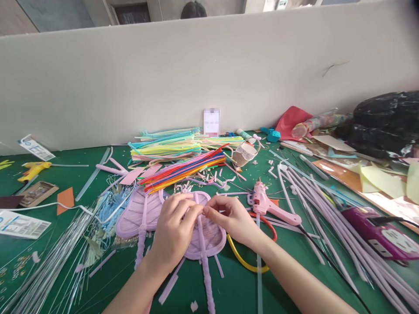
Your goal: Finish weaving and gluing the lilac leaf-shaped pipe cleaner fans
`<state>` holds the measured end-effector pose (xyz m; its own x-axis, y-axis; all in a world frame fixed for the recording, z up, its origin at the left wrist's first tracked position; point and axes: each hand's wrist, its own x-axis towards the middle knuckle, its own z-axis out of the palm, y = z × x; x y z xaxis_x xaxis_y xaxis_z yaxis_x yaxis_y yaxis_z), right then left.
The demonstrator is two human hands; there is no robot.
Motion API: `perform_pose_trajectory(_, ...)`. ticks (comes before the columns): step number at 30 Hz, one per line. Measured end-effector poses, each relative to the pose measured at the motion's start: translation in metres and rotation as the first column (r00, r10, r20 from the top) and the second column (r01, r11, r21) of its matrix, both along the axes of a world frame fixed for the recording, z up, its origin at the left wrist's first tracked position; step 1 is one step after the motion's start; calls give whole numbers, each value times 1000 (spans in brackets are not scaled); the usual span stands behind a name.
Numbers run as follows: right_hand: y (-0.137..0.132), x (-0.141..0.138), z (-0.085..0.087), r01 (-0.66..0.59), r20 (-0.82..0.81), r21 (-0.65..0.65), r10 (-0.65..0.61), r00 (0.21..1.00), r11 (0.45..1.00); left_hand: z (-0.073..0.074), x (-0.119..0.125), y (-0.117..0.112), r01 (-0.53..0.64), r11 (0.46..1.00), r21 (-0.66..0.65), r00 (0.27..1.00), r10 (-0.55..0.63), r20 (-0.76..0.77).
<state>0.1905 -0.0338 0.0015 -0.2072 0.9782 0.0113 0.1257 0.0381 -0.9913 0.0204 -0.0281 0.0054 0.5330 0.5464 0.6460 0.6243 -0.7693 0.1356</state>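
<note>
Two hands, lilac wing, unreadable barcode label

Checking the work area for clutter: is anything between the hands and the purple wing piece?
Nothing visible. The left hand and right hand already rest on the purple wing piece, fingertips meeting at its top edge.

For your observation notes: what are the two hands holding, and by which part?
Both the left hand and right hand pinch the lilac straw wing piece at its top middle, by the central stem.
</note>
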Motion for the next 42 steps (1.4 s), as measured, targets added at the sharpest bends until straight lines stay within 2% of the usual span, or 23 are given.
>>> perform_pose_trajectory(3,1,-1,-2,40,21,-1,-40,999,999,6,-6,8,5,1000,-24,999,-6,-52)
perform_pose_trajectory(6,0,-1,-4,77,61,-17,-75,995,997,14,-15,30,-124,991,-45,976,113,-188)
perform_pose_trajectory(10,-2,-4,-4,67,99,-31,-63,993,997,15,-20,77,-399,914,-77,847,335,-413)
perform_pose_trajectory(12,-3,-6,-5,51,111,-28,-47,993,998,10,-20,99,-473,853,-220,817,331,-472)
perform_pose_trajectory(15,-4,-7,-7,29,134,-26,-25,991,999,5,-23,124,-479,820,-313,826,302,-475)
perform_pose_trajectory(17,-3,-7,-9,24,137,-33,-19,990,999,8,-31,136,-458,808,-371,849,274,-452)
perform_pose_trajectory(21,-4,-6,-8,14,136,-26,-10,991,1000,23,-53,151,-374,760,-532,914,205,-350)
perform_pose_trajectory(25,-5,-6,-8,17,133,-22,-14,991,1000,33,-71,155,-271,693,-669,962,170,-213)
perform_pose_trajectory(27,-5,-6,-9,21,123,-25,-17,992,999,35,-76,150,-161,590,-791,983,168,-74)
perform_pose_trajectory(30,-5,-6,-9,13,113,-23,-10,994,1000,38,-78,143,106,365,-925,966,181,182)
perform_pose_trajectory(31,-5,-6,-9,10,113,-24,-7,994,1000,40,-77,142,148,338,-929,960,176,217)
perform_pose_trajectory(32,-5,-6,-9,8,114,-28,-4,993,1000,43,-75,144,130,370,-920,966,162,202)
perform_pose_trajectory(33,-4,-6,-9,6,116,-33,-2,993,999,47,-73,147,63,443,-895,978,154,144)
perform_pose_trajectory(34,-4,-6,-9,5,118,-38,0,993,999,52,-71,152,-38,542,-840,985,160,58)
perform_pose_trajectory(35,-4,-7,-9,4,119,-42,1,993,999,56,-68,158,-161,651,-742,980,196,-40)
perform_pose_trajectory(36,-4,-7,-10,4,119,-45,2,993,999,61,-66,167,-278,734,-619,959,243,-142)
perform_pose_trajectory(37,-4,-7,-10,5,119,-46,0,993,999,66,-65,175,-356,786,-506,934,279,-224)
perform_pose_trajectory(40,-3,-7,-12,23,112,-52,-17,994,998,77,-60,201,-427,877,-221,875,338,-348)
perform_pose_trajectory(42,-2,-7,-14,37,104,-58,-31,994,998,79,-56,215,-461,884,-77,848,414,-330)
